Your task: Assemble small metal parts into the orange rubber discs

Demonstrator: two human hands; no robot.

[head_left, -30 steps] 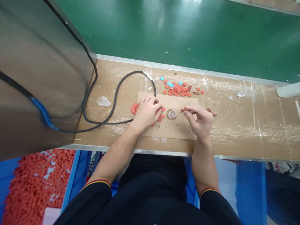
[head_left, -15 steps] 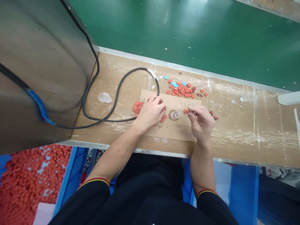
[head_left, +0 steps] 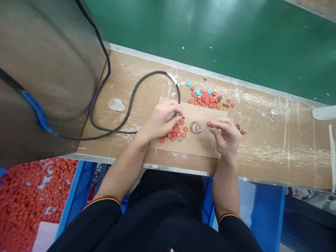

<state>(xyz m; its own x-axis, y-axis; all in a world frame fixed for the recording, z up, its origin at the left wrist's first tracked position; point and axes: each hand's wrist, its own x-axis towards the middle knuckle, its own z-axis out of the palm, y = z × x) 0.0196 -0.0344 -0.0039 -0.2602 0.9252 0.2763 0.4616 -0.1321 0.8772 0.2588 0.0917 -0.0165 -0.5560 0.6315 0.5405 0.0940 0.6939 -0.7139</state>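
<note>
My left hand (head_left: 166,119) is raised over a pile of small red button-like discs (head_left: 176,130) on a cardboard sheet (head_left: 190,148). Its thumb and fingertips are pinched together, with a bit of a red disc (head_left: 183,118) showing at the tips. To the right, my right hand (head_left: 226,134) pinches another red disc (head_left: 209,124) with something dark and thin along it; the rest of what it holds is hidden by the fingers. Between both hands stands a small clear round container (head_left: 196,127). Tiny dark specks are scattered on the sheet near my right hand.
More red discs (head_left: 207,99) and a few blue discs (head_left: 198,92) lie behind the sheet. A black cable (head_left: 133,91) loops across the left of the bench, by clear lids (head_left: 117,104). A dark-red cluster (head_left: 240,129) lies right. A metal box (head_left: 47,80) stands left.
My left hand has lifted from the pile and shifted slightly left, now with a red disc at its fingertips; more of the pile shows. My right hand keeps its pinch in nearly the same place.
</note>
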